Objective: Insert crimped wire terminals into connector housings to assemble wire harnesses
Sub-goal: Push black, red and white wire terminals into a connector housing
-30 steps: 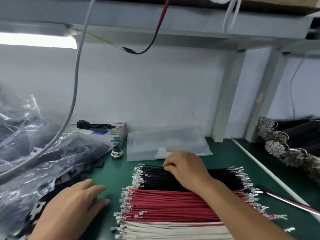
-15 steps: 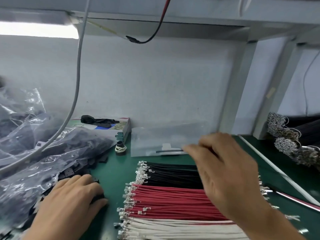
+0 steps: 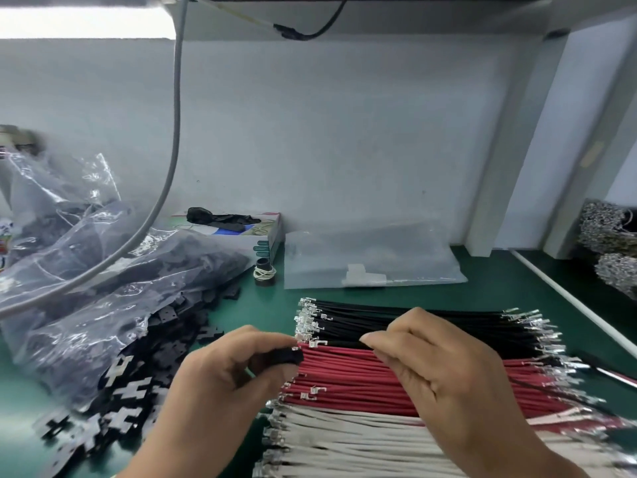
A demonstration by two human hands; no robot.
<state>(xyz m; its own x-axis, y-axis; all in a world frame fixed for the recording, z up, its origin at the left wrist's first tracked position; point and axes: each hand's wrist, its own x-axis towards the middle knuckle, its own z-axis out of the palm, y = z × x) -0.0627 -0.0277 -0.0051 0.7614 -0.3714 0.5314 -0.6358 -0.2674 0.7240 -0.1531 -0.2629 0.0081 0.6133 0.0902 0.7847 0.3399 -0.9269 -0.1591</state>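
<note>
Since the earlier frames, both hands have come together at lower centre of the frame. The left hand (image 3: 220, 381) has left the pile of black housings (image 3: 138, 384) at lower left and now pinches one black connector housing (image 3: 279, 358) between thumb and fingertips. The right hand (image 3: 434, 370) has lifted off the black wires (image 3: 413, 319) and now pinches a single black wire between thumb and forefinger; its other fingers are loosely curled.

Judged from this, the pick-up of both parts is complete and the insertion step is in hand. A metal terminal (image 3: 315, 343) shows between the two hands, just right of the housing. Whether it belongs to the held wire or has entered the housing cannot be told.

The held wire's long axis runs left to right across the frame, terminal end pointing left toward the housing. The housing sits just above the left ends of the red wires (image 3: 344, 377); the motion blur hides which way its opening faces.

The white wires (image 3: 344, 439) lie nearest the bottom edge, parallel to the red and black rows, on the green mat (image 3: 482, 267).
</note>
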